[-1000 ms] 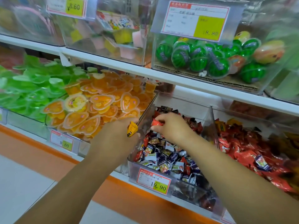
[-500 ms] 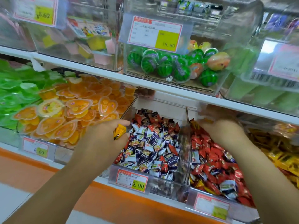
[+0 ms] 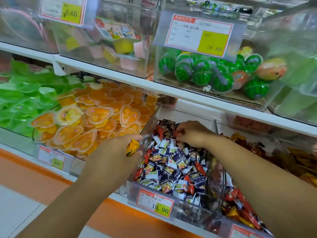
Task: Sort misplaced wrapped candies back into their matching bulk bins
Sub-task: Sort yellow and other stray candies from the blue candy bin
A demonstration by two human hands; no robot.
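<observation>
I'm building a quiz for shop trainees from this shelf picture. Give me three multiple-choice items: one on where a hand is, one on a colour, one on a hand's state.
1. Where is the right hand?
A. over the orange jelly cups
B. over the bin of purple-and-white candies
C. in the watermelon-ball bin

2. What colour is the wrapped candy in the left hand?
A. yellow
B. green
C. blue

3. What is the right hand doing?
A. lying flat, empty
B. pinching a red candy
C. gripping a price tag

Key:
1. B: its fingers sit above that bin's pile.
2. A: a yellow wrapper pokes from the curled fingers.
3. B: a red wrapper shows at its fingertips.
</observation>
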